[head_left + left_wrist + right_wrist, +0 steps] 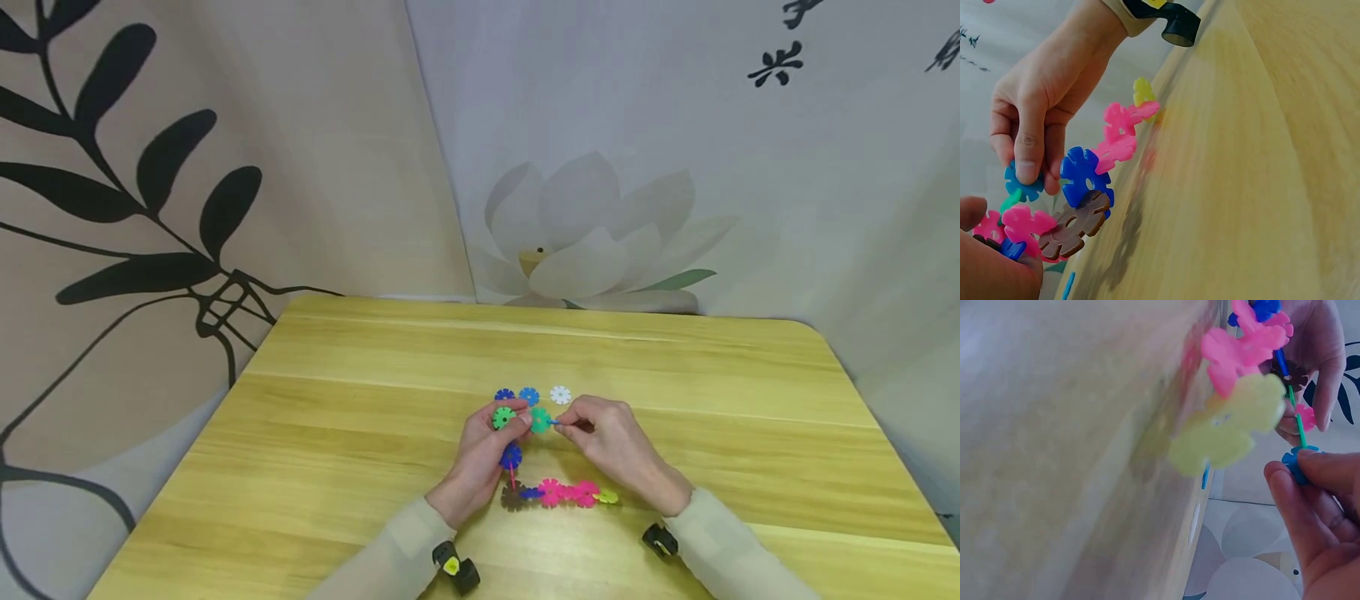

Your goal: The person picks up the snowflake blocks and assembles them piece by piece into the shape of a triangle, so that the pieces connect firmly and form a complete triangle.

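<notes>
A chain of interlocking snowflake discs (551, 492) is being held up over the wooden table (360, 433), its lower run of brown, blue, pink and yellow-green pieces hanging just above the surface, probably so that both ends stay within reach. The upper end is being gripped by the left hand (480, 454), whose fingers are curled round a green disc (503, 417) (a teal one sits just beside it). A small light-blue disc (1022, 184) is being pinched between thumb and fingertips of the right hand (607, 442), edge-on toward the teal piece, apparently so that the slots line up. Both wrists are being kept low, palms turned inward. Three loose discs, two blue (517, 395) and one white (560, 394), are lying on the table just beyond the hands.
</notes>
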### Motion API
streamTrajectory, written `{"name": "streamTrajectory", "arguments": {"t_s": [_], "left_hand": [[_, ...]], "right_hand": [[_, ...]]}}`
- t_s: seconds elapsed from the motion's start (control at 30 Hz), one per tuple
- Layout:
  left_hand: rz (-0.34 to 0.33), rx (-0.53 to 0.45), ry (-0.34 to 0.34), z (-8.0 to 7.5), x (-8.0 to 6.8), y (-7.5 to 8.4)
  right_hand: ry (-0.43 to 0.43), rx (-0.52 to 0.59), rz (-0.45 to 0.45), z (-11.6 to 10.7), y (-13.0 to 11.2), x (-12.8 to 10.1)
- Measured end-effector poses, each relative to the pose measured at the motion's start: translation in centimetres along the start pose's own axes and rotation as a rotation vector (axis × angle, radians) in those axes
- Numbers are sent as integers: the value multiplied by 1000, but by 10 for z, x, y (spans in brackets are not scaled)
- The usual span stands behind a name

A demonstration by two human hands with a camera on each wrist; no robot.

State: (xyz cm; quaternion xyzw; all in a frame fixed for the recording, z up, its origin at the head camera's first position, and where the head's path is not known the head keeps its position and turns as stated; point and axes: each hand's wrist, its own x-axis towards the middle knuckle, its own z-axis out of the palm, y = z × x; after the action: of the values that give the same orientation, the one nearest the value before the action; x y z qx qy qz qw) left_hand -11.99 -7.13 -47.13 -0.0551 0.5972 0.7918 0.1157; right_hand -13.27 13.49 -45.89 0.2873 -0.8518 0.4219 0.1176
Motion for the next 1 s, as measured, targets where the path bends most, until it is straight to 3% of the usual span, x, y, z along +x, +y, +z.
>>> {"name": "streamTrajectory", "arguments": {"t_s": [0.3,0.67,0.9,1.0], "left_hand": [[33,36,-31,-2,1,-1],[12,24,-56,-2,3,-5],[-6,16,-43,-3,4,-5],[-7,27,-33,-4,4,-7]], "right_hand": [[-13,-3,-17,2,-1,0],[-198,61,114,-16,10,0],[-212,32,58,-31,27,9],[-231,3,79,-32,36,14]]}}
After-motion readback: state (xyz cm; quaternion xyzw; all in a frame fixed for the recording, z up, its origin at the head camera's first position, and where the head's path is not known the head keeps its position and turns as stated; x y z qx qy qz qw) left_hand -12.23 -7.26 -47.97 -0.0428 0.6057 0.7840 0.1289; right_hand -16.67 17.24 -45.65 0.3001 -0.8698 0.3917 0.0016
